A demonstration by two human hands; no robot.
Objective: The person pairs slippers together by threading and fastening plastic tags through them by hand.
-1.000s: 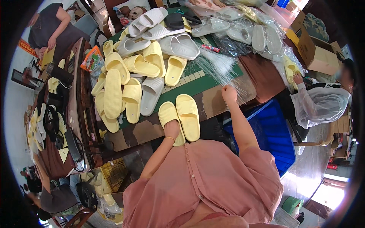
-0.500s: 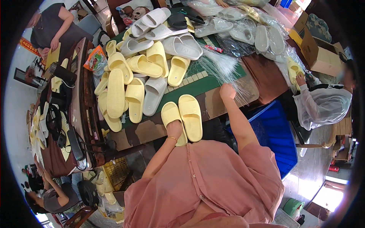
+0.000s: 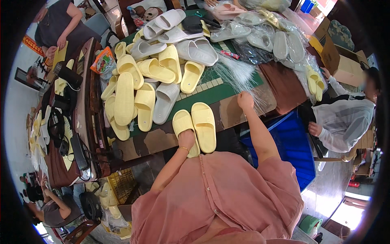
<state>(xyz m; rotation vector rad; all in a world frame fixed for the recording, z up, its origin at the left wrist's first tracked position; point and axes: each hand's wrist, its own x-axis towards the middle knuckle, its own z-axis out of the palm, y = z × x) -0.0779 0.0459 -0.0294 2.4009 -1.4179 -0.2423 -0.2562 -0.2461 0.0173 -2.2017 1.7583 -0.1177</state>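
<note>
A pair of pale yellow slide slippers stands toes up against the near table edge, in front of my body. My left hand [image 3: 186, 139] is closed on the left slipper [image 3: 183, 120], its fingers hidden inside under the strap. The right slipper [image 3: 203, 126] leans beside it, touching. Over the table's front edge my right hand [image 3: 245, 100] is closed at the loose ends of a bundle of thin clear plastic strands [image 3: 242, 77]. What its fingertips hold is too small to make out.
Yellow and grey slippers [image 3: 157, 70] lie heaped on the green mat [image 3: 227, 91]. Bagged slippers [image 3: 280, 45] lie at the far right. A blue bin [image 3: 290, 142] stands below, right of me. Co-workers sit or stand at both sides; a cardboard box [image 3: 345, 67] is open beyond.
My right hand stays by the strands, shifted very slightly. The co-worker at right has drawn a hand back from a yellow slipper pair. Pink slippers have appeared at the far edge.
</note>
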